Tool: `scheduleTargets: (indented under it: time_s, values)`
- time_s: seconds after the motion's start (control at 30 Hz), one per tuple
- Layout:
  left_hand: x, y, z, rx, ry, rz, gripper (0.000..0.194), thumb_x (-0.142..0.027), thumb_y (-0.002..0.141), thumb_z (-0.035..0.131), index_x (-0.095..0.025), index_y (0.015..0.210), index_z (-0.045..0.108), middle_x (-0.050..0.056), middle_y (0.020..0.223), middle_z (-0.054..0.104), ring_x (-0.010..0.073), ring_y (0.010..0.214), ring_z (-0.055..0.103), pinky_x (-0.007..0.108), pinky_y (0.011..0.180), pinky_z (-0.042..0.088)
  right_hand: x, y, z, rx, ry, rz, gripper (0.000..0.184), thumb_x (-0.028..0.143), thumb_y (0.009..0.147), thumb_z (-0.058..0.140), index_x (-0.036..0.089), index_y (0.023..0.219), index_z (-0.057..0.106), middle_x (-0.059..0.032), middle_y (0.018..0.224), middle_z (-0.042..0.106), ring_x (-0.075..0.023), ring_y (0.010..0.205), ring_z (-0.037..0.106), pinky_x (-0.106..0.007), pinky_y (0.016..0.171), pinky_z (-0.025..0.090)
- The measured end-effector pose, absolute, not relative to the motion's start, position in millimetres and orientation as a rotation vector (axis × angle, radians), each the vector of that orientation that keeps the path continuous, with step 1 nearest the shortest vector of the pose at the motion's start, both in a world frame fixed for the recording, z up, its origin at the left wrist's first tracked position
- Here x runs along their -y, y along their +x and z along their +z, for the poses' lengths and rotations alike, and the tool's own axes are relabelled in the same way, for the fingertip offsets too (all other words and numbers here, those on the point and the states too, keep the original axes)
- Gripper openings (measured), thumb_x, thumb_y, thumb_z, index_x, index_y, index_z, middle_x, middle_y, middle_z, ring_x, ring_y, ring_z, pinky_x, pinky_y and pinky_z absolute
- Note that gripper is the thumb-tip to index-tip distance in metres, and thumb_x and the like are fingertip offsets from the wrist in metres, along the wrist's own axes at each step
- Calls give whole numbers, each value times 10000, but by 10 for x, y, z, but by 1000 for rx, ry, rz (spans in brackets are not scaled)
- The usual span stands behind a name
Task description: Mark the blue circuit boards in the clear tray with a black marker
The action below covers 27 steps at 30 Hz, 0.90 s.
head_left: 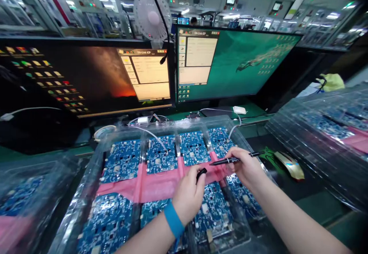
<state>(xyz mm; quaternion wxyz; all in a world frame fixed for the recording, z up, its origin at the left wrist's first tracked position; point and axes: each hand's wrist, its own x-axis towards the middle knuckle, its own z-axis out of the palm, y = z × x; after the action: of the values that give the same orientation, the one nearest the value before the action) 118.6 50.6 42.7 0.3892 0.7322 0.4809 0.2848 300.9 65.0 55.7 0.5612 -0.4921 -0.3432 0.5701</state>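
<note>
A black marker pen (225, 162) is in my right hand (244, 165), its tip pointing left over the pink strip. My left hand (189, 192), with a blue band (173, 219) at the wrist, is closed around a black pen cap (201, 174). Below both hands lies a clear plastic tray (82, 208) holding several blue circuit boards (122, 158) in two rows. Across the tray's middle runs a pink strip (156, 185). White cables (152, 134) reach over the back edge to boards in the back row.
Two monitors (238, 62) stand behind the tray, with a white fan (153, 18) above them. More trays of boards are at the left (20, 192) and right (322, 119). A computer mouse (289, 165) lies on a dark mat to the right.
</note>
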Motion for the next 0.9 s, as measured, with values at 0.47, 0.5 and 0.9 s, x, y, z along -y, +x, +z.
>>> scheduleTargets:
  time_s: [0.47, 0.5, 0.9]
  values:
    - [-494, 1171, 455, -1065, 1932, 726, 211, -250, 853, 400, -209, 1018, 525, 36, 1005, 580, 179, 936, 515, 309, 812, 387, -571, 2807, 388, 998, -1280, 1397, 294, 432, 740, 496, 153, 702, 584, 20, 537, 494, -95, 414, 454, -183, 386, 344]
    - [-483, 1171, 463, -1034, 1925, 727, 205, -241, 852, 401, -208, 1008, 530, 32, 989, 586, 172, 924, 519, 302, 812, 386, -560, 2761, 350, 991, -1266, 1445, 314, 446, 759, 458, 159, 754, 586, 23, 536, 484, -93, 406, 446, -182, 381, 335]
    - [-477, 1157, 403, -861, 1606, 723, 113, -204, 819, 392, -154, 780, 485, 52, 830, 595, 159, 781, 547, 275, 733, 418, -456, 2636, 231, 1289, -1033, 1423, 421, 449, 842, 294, 157, 909, 589, -15, 629, 498, -144, 538, 489, -241, 465, 389]
